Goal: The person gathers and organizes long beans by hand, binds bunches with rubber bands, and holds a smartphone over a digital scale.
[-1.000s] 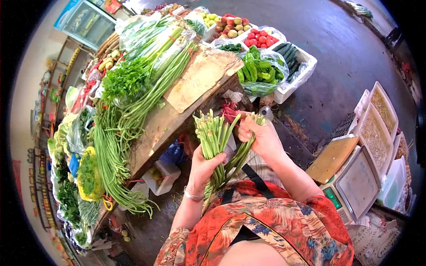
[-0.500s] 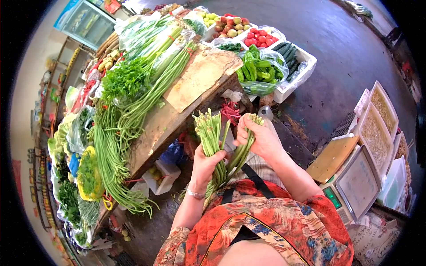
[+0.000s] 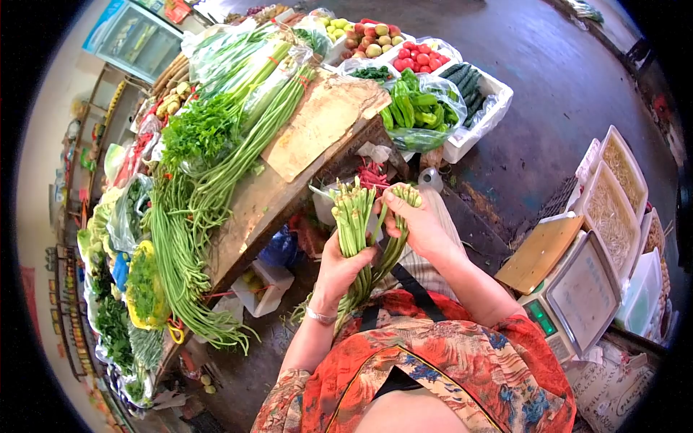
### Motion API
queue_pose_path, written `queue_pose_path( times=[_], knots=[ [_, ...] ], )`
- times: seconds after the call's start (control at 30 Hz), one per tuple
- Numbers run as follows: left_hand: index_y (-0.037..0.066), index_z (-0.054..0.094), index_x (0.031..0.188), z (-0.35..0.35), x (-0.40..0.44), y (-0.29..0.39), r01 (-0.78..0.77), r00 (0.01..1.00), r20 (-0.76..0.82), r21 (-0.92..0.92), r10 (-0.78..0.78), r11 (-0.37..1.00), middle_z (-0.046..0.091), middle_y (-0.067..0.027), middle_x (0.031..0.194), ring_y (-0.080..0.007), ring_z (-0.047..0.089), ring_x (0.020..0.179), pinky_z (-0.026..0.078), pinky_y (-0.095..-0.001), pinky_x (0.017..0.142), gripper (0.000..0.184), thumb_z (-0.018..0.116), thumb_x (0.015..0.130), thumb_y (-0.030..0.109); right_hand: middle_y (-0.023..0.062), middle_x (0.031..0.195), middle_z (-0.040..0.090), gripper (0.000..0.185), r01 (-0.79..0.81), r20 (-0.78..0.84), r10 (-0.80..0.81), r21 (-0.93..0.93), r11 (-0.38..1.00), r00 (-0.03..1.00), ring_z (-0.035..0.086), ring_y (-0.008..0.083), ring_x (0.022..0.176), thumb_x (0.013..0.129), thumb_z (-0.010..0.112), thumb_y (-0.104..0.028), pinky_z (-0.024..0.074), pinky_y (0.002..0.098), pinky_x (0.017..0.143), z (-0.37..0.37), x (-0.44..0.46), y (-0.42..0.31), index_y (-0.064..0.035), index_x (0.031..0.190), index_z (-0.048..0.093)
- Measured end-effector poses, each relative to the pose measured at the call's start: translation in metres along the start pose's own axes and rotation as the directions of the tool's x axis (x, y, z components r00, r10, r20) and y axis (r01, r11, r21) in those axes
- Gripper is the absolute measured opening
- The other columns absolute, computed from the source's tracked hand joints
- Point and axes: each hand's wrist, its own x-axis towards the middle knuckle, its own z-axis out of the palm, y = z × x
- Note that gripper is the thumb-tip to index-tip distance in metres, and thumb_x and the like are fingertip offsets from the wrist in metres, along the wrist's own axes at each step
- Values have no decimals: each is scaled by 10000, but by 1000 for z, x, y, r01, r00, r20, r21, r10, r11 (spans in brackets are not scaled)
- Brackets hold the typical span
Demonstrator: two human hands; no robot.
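My left hand (image 3: 342,266) is wrapped round a thick bunch of long green stalks (image 3: 351,222), their pale cut ends pointing up. Beside it, my right hand (image 3: 417,219) is closed on a smaller bunch of the same stalks (image 3: 392,249), whose ends show above the fingers. Both bunches run down together toward my lap, and their lower ends are partly hidden by my left hand and wrist. On the table at the left lie more long green beans (image 3: 173,252), hanging over its edge, with leafy greens (image 3: 195,133) above them.
A wooden table (image 3: 253,224) with a cardboard sheet (image 3: 317,123) stands front left. Beyond are green peppers (image 3: 419,108), tomatoes (image 3: 419,56) and cucumbers (image 3: 465,86). At right are a scale (image 3: 583,292), a wooden board (image 3: 540,256) and white trays (image 3: 612,220). A white box (image 3: 271,292) sits under the table.
My left hand has shifted slightly right, and its bunch looks narrower at the top, nearer the right hand's bunch. Both hands keep their hold. The view has shifted slightly.
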Motion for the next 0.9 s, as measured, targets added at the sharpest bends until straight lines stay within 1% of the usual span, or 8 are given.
queue_pose_path(
  times=[0.1, 0.17, 0.23, 0.27, 0.43, 0.57, 0.67, 0.9],
  knots=[
    [16, 561, 1074, 0, -1, -1, -17, 1000, 22, 30, 17, 999, 594, 3, 938, -78, 555, 820, 466, -234, 746, 328, 644, 758, -15, 8, 722, 569, 173, 59, -126, -58, 6, 998, 990, 473, 75, 538, 917, 599, -254, 353, 211, 457, 4, -1, 4, -87, 893, 566],
    [14, 554, 1092, 0, 0, -2, -26, 999, 47, 50, 24, 998, 589, 4, 942, -78, 551, 825, 465, -235, 749, 348, 641, 756, -17, 5, 731, 571, 144, 61, -98, -61, -9, 998, 993, 472, 77, 536, 901, 624, -217, 362, 210, 466, 1, -3, 4, -83, 927, 581],
    [12, 547, 1110, 1, 0, -3, -35, 997, 69, 70, 30, 997, 584, 5, 946, -78, 548, 830, 464, -236, 751, 369, 638, 754, -19, -27, 814, 634, 134, 103, -15, -103, 4, 995, 995, 550, 65, 664, 860, 672, -152, 438, 209, 576, 4, -5, 3, -95, 971, 623],
    [15, 555, 1109, 1, 0, -2, -40, 996, 79, 80, 34, 996, 595, 0, 961, -87, 558, 849, 464, -242, 768, 377, 642, 744, -23, -47, 812, 621, 165, 88, -11, -88, -57, 995, 996, 546, 58, 685, 840, 696, -142, 433, 205, 589, 7, -7, -1, -91, 985, 634],
    [17, 565, 1115, -1, 1, -3, -45, 994, 97, 25, 42, 999, 618, -14, 990, -108, 585, 873, 474, -258, 797, 401, 659, 729, -34, -45, 820, 618, 131, 45, -37, -45, -5, 999, 998, 532, 60, 676, 840, 696, -147, 422, 207, 585, -2, -4, 6, -95, 947, 640],
    [3, 543, 1181, -6, 0, -3, 19, 999, 47, -39, -17, 999, 634, -37, 1037, -117, 596, 895, 478, -254, 807, 446, 664, 753, -29, -11, 794, 589, 141, 56, -69, -58, -30, 998, 996, 521, 82, 633, 866, 671, -191, 415, 237, 545, -6, -1, 6, -94, 943, 605],
    [-19, 550, 1165, -5, 0, -2, -10, 1000, 10, -75, 11, 997, 644, -56, 1060, -135, 613, 933, 480, -273, 860, 435, 677, 749, -33, 1, 802, 589, 128, 60, -85, -56, 45, 997, 995, 540, 99, 688, 890, 641, -209, 435, 238, 602, -7, 2, 7, -97, 928, 594],
    [-5, 588, 1107, -3, 0, -6, -11, 999, -52, -51, 8, 999, 652, -45, 1004, -128, 613, 886, 489, -266, 820, 365, 674, 753, -32, 1, 762, 610, 160, 32, -28, -28, 126, 992, 999, 562, 111, 656, 901, 631, -244, 471, 267, 607, -6, 1, 8, -87, 901, 603]
  ],
)
